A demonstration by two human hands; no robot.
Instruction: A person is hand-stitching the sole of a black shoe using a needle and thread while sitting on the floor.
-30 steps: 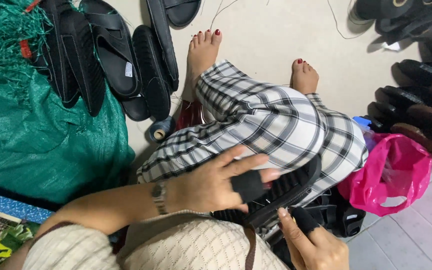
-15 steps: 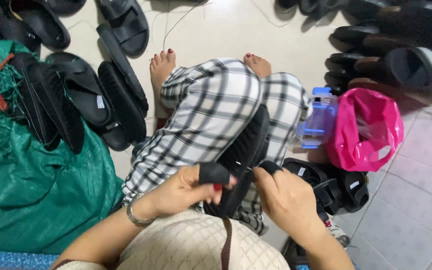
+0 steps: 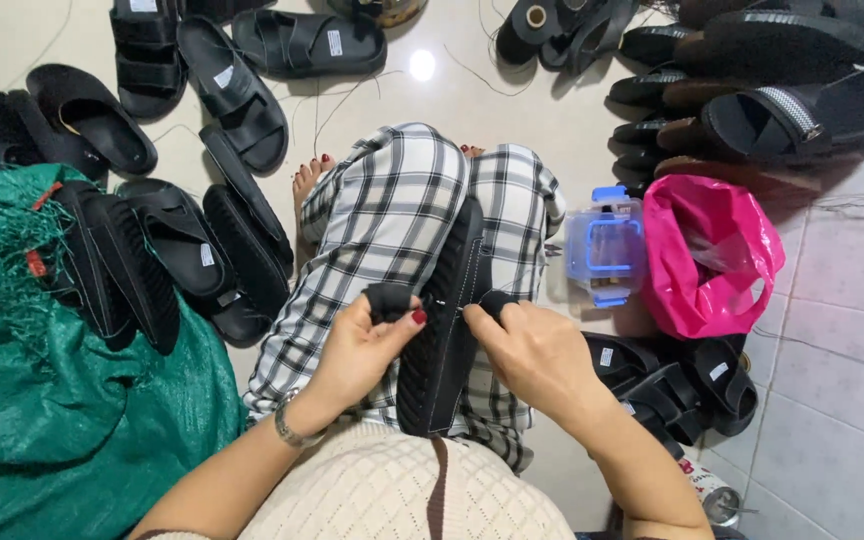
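Note:
A black sandal (image 3: pixel 444 330) stands on edge on my lap, its ridged sole facing up, resting on my checked trousers (image 3: pixel 392 215). My left hand (image 3: pixel 360 348) grips the sandal's left side, with a black fingertip cover on the thumb. My right hand (image 3: pixel 537 355) holds the right side, also with a black cover on one fingertip. A thin needle or thread seems to sit between my fingers at the sole's edge; it is too small to tell which.
Several black sandals (image 3: pixel 232 100) lie scattered on the floor at left and top. A stack of sandals (image 3: pixel 752 110) sits at top right. A pink plastic bag (image 3: pixel 707 255), a clear box with blue clasps (image 3: pixel 604 245) and a green sack (image 3: pixel 62 400) surround me.
The view has tilted down and steadied. The sandal has been turned upright on my lap, and both hands have closed in on its edge at mid-sole.

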